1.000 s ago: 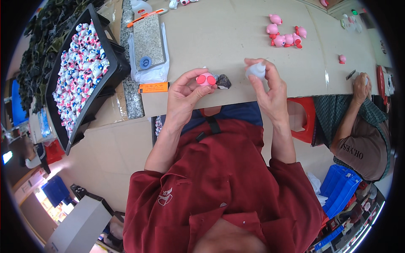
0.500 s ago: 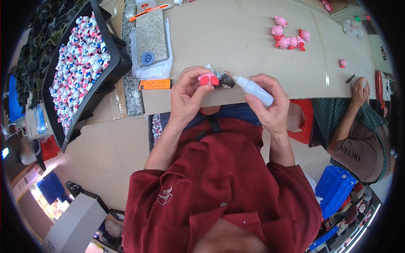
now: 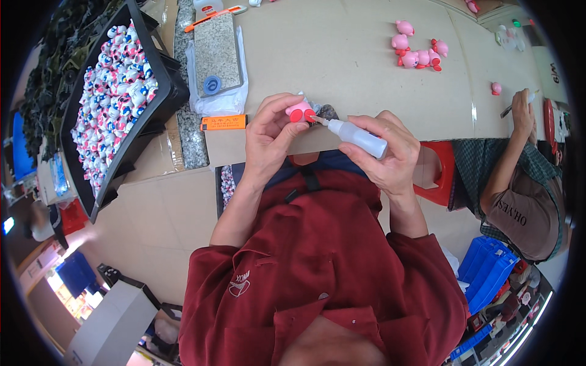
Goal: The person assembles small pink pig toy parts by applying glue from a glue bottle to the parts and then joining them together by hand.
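Observation:
Between the thumb and fingers of my left hand [image 3: 268,131] is a small pink toy figure [image 3: 297,110] with two red feet turned toward me. My right hand [image 3: 390,149] grips a translucent white squeeze bottle [image 3: 360,138], tilted with its narrow tip pointing left. That tip is at the figure's right-hand red foot; whether it touches I cannot tell. Just behind, on the table, lies a dark lump [image 3: 328,112] beside some crumpled white material, partly hidden by the figure.
Left of my hands are an orange box [image 3: 224,122], a granite slab [image 3: 218,55] with a blue cap [image 3: 212,85], and a black crate [image 3: 174,85] full of small figures. Several pink figures [image 3: 410,58] stand at the back right. A co-worker's hand [image 3: 522,113] is farther right.
My right hand has turned the bottle and brought its tip left, from the dark lump to the figure's foot. My left hand has barely moved. The co-worker's hand has risen.

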`<act>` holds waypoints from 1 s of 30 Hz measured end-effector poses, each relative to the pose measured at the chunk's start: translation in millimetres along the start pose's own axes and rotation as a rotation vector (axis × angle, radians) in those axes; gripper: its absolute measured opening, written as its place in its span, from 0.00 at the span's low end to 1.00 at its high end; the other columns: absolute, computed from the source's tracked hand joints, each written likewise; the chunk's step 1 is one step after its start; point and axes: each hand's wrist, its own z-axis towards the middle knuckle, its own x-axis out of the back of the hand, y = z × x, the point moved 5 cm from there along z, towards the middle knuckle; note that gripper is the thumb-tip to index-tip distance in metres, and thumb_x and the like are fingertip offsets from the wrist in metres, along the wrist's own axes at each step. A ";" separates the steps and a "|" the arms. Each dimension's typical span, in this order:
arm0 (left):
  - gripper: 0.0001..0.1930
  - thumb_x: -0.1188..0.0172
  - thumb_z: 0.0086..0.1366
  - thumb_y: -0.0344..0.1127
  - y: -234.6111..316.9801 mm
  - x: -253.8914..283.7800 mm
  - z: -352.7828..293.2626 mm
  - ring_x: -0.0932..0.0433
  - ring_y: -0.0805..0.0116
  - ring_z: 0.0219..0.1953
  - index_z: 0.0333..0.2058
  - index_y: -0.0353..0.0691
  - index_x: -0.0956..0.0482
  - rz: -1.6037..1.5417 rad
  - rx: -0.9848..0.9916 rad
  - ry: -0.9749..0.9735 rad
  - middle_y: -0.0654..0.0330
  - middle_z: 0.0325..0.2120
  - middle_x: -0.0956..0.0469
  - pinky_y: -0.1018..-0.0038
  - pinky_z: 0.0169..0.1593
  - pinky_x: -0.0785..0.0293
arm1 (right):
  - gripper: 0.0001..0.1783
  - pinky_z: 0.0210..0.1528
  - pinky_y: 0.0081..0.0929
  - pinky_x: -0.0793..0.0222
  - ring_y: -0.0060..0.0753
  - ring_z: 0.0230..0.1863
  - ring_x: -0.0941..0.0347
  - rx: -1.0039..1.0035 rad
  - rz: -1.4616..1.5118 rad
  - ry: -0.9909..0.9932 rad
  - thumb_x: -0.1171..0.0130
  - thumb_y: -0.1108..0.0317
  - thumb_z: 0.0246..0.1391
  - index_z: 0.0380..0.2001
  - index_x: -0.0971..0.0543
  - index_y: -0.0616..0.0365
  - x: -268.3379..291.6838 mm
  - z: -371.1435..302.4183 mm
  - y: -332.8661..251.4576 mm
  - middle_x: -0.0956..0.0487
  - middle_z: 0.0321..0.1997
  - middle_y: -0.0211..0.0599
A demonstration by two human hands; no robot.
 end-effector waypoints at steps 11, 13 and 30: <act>0.18 0.43 0.53 0.16 -0.1 -1.1 0.2 0.28 0.69 0.44 0.44 0.31 0.29 0.011 -0.018 -0.002 0.57 0.45 0.35 0.77 0.45 0.26 | 0.19 0.21 0.22 0.40 0.27 0.19 0.36 0.067 -0.112 -0.020 0.28 0.70 0.28 0.29 0.22 0.60 -3.0 2.9 -10.9 0.25 0.20 0.32; 0.18 0.42 0.52 0.16 0.3 -0.9 0.7 0.28 0.69 0.44 0.44 0.31 0.29 0.016 -0.011 0.008 0.57 0.45 0.35 0.77 0.45 0.26 | 0.19 0.22 0.22 0.40 0.27 0.19 0.36 0.082 -0.150 -0.019 0.28 0.70 0.28 0.30 0.22 0.60 -3.1 3.3 -15.3 0.25 0.20 0.32; 0.18 0.44 0.53 0.15 -1.8 0.8 0.9 0.27 0.69 0.44 0.43 0.32 0.30 -0.066 0.003 0.022 0.58 0.44 0.35 0.76 0.48 0.28 | 0.21 0.21 0.23 0.38 0.29 0.19 0.35 0.165 -0.219 -0.049 0.29 0.71 0.30 0.33 0.22 0.63 -8.8 4.0 -24.6 0.23 0.22 0.36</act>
